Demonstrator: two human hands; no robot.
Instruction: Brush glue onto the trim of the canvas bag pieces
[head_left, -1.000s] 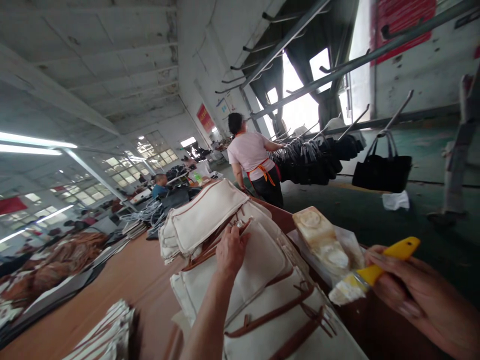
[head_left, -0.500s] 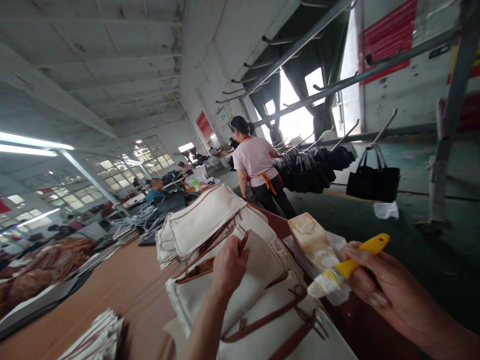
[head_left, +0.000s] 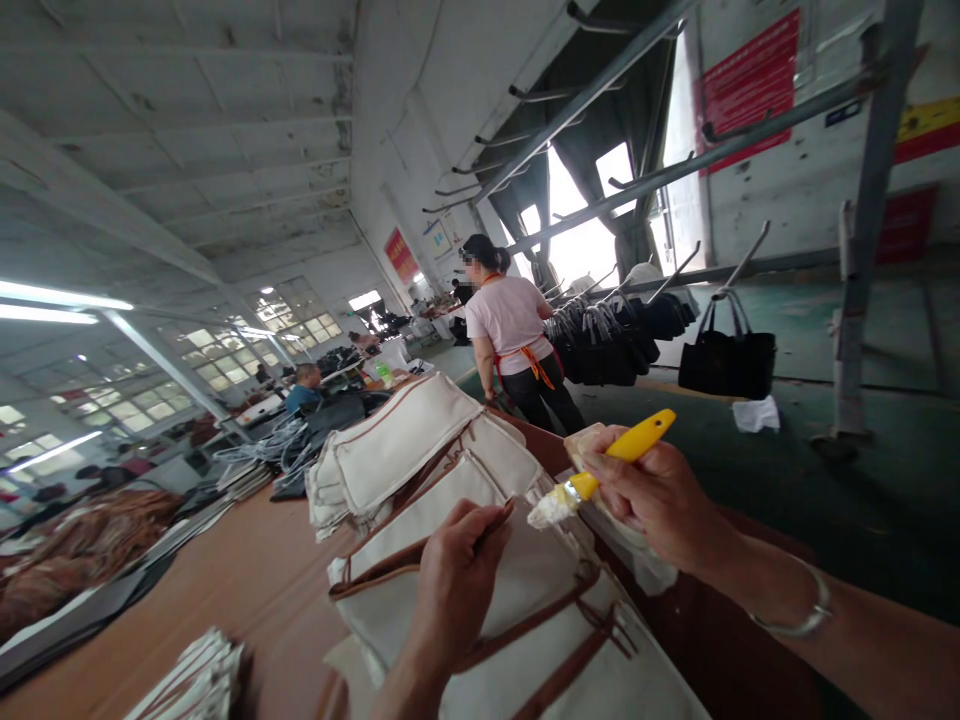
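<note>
My left hand [head_left: 459, 580] pinches the end of a brown strap [head_left: 508, 508] over a pile of cream bags with brown trim [head_left: 409, 440]. In my right hand [head_left: 660, 495] is a yellow-handled paintbrush [head_left: 637, 440], its bristles coated in thick white paste. The bristle tip points left and hovers close to the strap end; whether they touch I cannot tell. Behind my right hand, a paste-smeared pale container [head_left: 577, 445] is mostly hidden. More brown straps [head_left: 555, 665] cross the nearest bag.
The bags lie on a brown table [head_left: 277, 580]. Cream trimmed pieces [head_left: 191, 680] are stacked at front left, with brown material [head_left: 90, 545] beyond. A co-worker [head_left: 510, 330] stands past the table near a metal rack [head_left: 862, 250] hung with black bags [head_left: 727, 360].
My right hand has brought the brush leftward from beside the container to near the strap end. My left hand has shifted slightly down, still pinching the strap. The view has turned a little.
</note>
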